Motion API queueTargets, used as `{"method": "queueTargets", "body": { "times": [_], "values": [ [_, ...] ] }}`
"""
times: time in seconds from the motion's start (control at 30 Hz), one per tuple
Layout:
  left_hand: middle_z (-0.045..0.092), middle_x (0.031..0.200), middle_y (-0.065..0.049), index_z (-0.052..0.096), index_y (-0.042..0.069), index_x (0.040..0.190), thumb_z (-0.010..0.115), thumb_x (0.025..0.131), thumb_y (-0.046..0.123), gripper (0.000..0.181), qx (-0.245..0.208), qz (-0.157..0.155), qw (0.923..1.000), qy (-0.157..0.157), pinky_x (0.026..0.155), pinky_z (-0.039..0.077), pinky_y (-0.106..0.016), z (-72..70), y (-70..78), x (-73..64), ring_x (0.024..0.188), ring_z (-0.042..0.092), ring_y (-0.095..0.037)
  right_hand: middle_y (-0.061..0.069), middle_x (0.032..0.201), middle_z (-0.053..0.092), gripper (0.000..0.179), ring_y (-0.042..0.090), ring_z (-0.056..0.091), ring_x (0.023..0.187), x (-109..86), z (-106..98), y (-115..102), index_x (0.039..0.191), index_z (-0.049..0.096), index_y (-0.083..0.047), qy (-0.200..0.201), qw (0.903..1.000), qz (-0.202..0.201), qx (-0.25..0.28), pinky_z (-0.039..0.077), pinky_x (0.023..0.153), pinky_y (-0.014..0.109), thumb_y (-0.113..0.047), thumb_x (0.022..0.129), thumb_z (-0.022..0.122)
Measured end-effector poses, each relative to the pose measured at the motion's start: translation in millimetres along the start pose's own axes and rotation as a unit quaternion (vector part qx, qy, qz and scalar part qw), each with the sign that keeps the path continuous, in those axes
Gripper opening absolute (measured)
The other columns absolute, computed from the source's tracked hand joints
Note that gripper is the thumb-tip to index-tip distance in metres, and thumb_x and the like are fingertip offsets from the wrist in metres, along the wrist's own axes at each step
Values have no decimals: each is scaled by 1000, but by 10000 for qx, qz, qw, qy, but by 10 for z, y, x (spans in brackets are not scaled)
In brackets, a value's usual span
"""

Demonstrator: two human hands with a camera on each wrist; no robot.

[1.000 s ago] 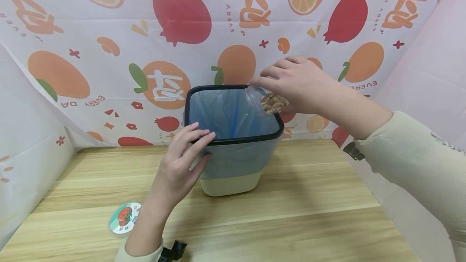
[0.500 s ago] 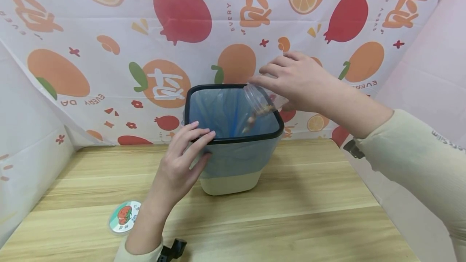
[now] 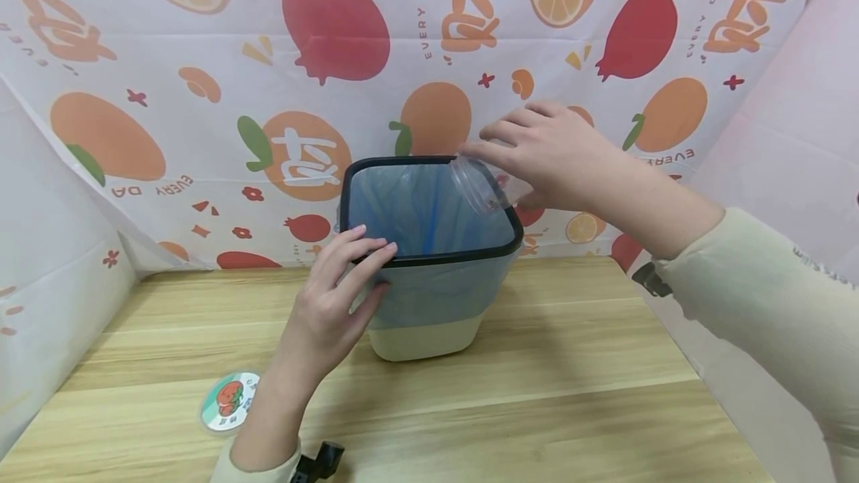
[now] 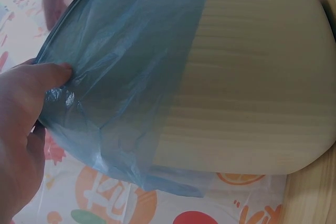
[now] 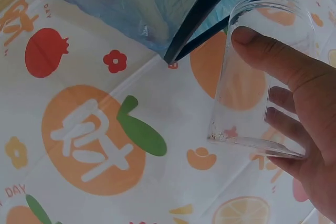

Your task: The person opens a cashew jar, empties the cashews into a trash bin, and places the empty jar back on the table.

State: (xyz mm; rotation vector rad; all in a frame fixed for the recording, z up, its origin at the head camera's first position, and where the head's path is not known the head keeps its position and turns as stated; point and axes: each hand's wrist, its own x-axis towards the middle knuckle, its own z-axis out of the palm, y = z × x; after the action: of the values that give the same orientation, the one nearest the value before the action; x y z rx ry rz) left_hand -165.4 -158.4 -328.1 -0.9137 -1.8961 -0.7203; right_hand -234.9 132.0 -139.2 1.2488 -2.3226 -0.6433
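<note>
My left hand (image 3: 330,297) holds the rim of a cream trash can (image 3: 424,343), its fingers over the black rim ring (image 3: 456,256). In the left wrist view, the thumb (image 4: 55,74) presses the blue trash bag (image 4: 134,45) folded over the outside. Above the can's right rim, my right hand (image 3: 553,159) grips a clear plastic jar (image 3: 475,183), tilted with its mouth toward the can's opening. Only a few crumbs show at the bottom of the jar (image 5: 241,87) in the right wrist view. The can's bottom is hidden.
A round jar lid (image 3: 227,402) with a printed tomato-like picture lies on the wooden table (image 3: 537,393), beside my left forearm. Behind the can hangs a fruit-printed cloth (image 3: 416,21), with pale cloth at both sides.
One second ago, brown cookie-like pieces filled part of the jar; half a second ago they were falling into the can. Now the jar holds only crumbs. My left hand has stayed at the rim.
</note>
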Motion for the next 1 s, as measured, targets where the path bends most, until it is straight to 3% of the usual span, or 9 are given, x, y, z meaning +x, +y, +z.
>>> {"method": "queueTargets", "body": {
  "times": [0.23,0.43,0.67,0.77,0.83,0.9,1.0],
  "values": [
    [61,128,-16,65,7,131,83,70,-9,66,-3,7,10000,2,119,32,-41,2,8,-3,131,49,-40,7,144,55,98,31,52,130,-107,124,11,153,40,-23,55,9925,543,1089,45,106,54,-41,71,90],
    [61,128,-16,65,7,131,83,70,-9,66,-8,19,10000,10,119,32,-41,4,6,-5,131,49,-40,4,141,57,97,29,57,120,-198,228,10,153,39,-28,224,9772,1095,1806,53,93,50,-38,71,90],
    [61,128,-16,65,7,131,84,70,-9,66,7,3,10000,14,120,32,-41,2,7,-5,131,49,-40,4,144,55,100,25,54,126,-307,306,36,155,36,-29,402,9529,1601,2542,51,97,52,-40,72,90],
    [61,128,-16,65,7,131,84,70,-9,66,23,-2,10000,11,119,32,-41,1,7,-5,131,49,-40,1,141,57,99,23,54,127,-364,341,39,154,36,-30,568,9338,1885,2987,50,97,53,-44,71,89],
    [61,128,-15,65,7,131,84,70,-9,66,32,-10,10000,4,120,32,-41,0,8,-6,131,49,-40,0,140,58,99,22,54,128,-411,372,34,154,37,-32,691,9144,2091,3397,48,100,55,-46,71,89],
    [61,128,-15,65,7,131,83,70,-9,66,39,-18,10000,-9,120,32,-40,-1,10,-7,131,49,-40,-1,138,59,99,22,54,129,-464,403,25,152,38,-33,807,8876,2320,3897,48,102,54,-45,70,90],
    [61,128,-15,65,7,131,83,70,-9,66,37,-26,10000,-18,120,32,-40,-4,12,-7,131,49,-40,-2,138,57,97,24,57,127,-538,453,9,151,39,-32,1002,8367,2621,4703,51,100,54,-38,70,91]
  ]
}}
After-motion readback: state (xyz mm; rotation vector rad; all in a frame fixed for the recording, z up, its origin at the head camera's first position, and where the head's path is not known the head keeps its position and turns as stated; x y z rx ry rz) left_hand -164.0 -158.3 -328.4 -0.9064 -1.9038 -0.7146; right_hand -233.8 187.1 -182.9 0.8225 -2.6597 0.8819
